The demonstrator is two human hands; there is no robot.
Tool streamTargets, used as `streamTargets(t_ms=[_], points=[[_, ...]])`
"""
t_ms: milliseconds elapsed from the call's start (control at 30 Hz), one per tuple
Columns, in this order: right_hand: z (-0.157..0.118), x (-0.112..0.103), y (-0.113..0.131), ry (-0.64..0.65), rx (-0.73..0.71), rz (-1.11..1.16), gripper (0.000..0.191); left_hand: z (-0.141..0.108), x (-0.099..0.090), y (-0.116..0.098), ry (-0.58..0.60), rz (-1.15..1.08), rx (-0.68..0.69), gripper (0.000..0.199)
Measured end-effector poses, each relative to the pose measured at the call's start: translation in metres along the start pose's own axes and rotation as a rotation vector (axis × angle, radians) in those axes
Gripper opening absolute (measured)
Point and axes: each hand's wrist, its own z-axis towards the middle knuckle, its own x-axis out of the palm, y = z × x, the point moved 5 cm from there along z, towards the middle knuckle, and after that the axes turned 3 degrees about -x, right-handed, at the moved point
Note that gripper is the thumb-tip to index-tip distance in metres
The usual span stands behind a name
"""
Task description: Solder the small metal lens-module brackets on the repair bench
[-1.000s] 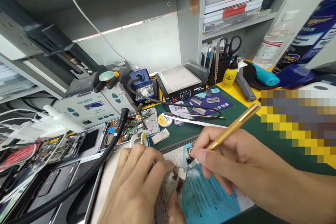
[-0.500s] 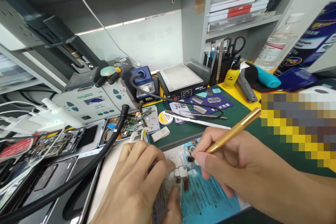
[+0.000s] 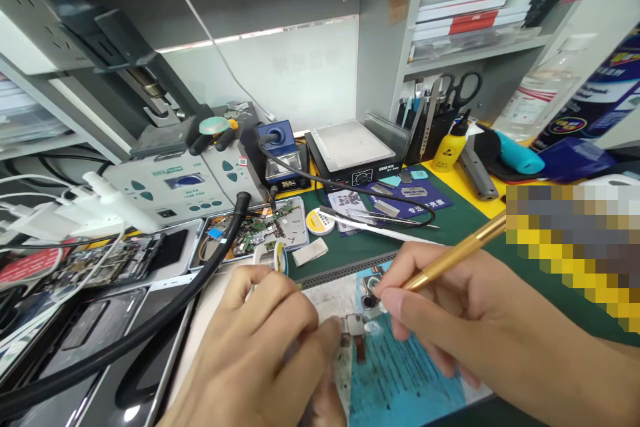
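Note:
My right hand [image 3: 450, 300] grips a slim gold pen-shaped tool [image 3: 455, 250] like a pencil; its tip is hidden behind the fingers. Close to those fingertips lies a small part with a round black lens [image 3: 371, 301]. To its left is a silver phone camera module [image 3: 355, 325] with a brown flex tail [image 3: 361, 349]. My left hand [image 3: 270, 340] is curled over the left end of this module, index fingertip against it and thumb tucked below. Under both hands is a blue and white printed sheet [image 3: 400, 380], marked with dark strokes.
Behind the hands are a tray of circuit boards [image 3: 300, 217], a round yellow-labelled tin [image 3: 320, 220], a heating plate [image 3: 353, 147] and a soldering station [image 3: 283, 160]. A thick black hose [image 3: 200, 287] crosses the left side over phone parts. A yellow bottle [image 3: 447, 150] stands at right.
The view has shifted, so the bench appears slightly further right. My left thumb has drawn in towards the index finger, and the left hand covers more of the module. The right hand keeps its grip.

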Motion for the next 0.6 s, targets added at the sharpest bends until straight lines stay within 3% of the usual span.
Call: streamTargets(t_ms=[267,433,600], points=[[0.0008,-0.001,0.0004,-0.021,0.054,0.05,0.021,0.0047,-0.0021,-0.0021,0.04,0.009,0.021,0.009],[0.0013,-0.0011,-0.0018,-0.027,0.064,0.05,0.022,0.0028,0.0023,0.0,0.092,0.041,0.036,0.021],[0.0014,-0.0017,-0.0047,-0.035,0.084,0.049,0.021,0.0015,0.0022,-0.0015,0.08,0.061,0.079,0.013]])
